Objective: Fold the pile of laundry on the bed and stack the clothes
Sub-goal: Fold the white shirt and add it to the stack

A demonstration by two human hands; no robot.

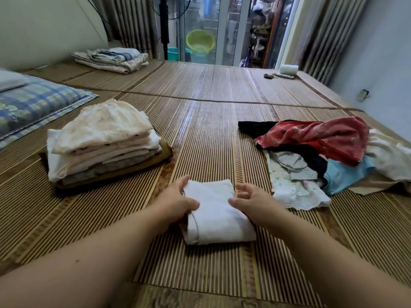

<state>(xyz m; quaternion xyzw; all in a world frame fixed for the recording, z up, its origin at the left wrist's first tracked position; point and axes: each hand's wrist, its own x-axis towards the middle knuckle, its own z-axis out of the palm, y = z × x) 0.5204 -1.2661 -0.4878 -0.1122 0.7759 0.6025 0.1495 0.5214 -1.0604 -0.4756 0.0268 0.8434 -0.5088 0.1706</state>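
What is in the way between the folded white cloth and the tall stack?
Nothing that I can see. Only bare mat lies between the folded white cloth, which the left hand grips, and the stack to its left.

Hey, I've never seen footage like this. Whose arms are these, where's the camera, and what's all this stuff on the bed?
There is no machine here. A person wears a camera on the head, so this single picture looks forward and down at their own bare arms. On the woven mat lie a stack of folded clothes on the left and an unfolded pile on the right. Between them sits a folded white garment. The left hand grips its left edge. The right hand touches its right edge with the thumb, fingers loosely curled.
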